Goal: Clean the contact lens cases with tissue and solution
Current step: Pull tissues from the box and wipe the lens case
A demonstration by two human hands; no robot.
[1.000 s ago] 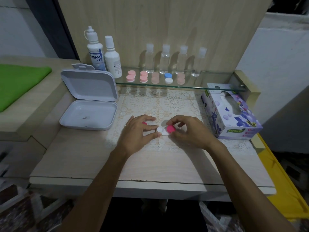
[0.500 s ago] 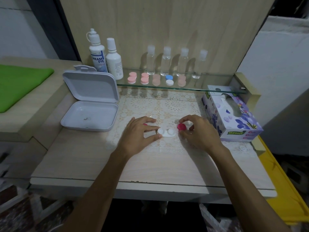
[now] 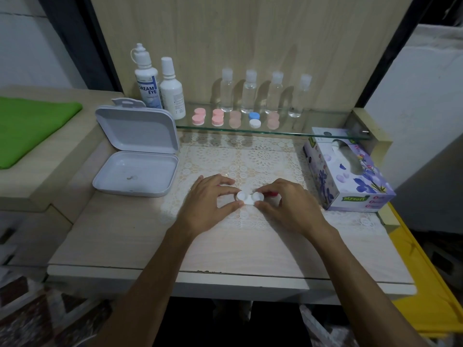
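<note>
A white contact lens case (image 3: 246, 197) with both wells uncapped lies on the lace mat in the middle of the table. My left hand (image 3: 208, 199) pinches its left end between thumb and index finger. My right hand (image 3: 288, 204) pinches its right end the same way. A pink cap (image 3: 272, 194) shows just under my right fingers, beside the case. A sliver of a second pink cap peeks out under my left fingers. The tissue box (image 3: 350, 176) stands to the right. Two solution bottles (image 3: 146, 78) stand at the back left.
An open white plastic box (image 3: 135, 171) sits left of the mat. The glass shelf (image 3: 313, 132) behind carries several pink lens cases (image 3: 218, 117), a blue and white one, and several small clear bottles (image 3: 226, 91). A green cloth (image 3: 30, 126) lies far left.
My right hand took the pink cap off the case's right well, carried it a little to the right, then came back to pinch the case's right end. My left hand kept its hold.
</note>
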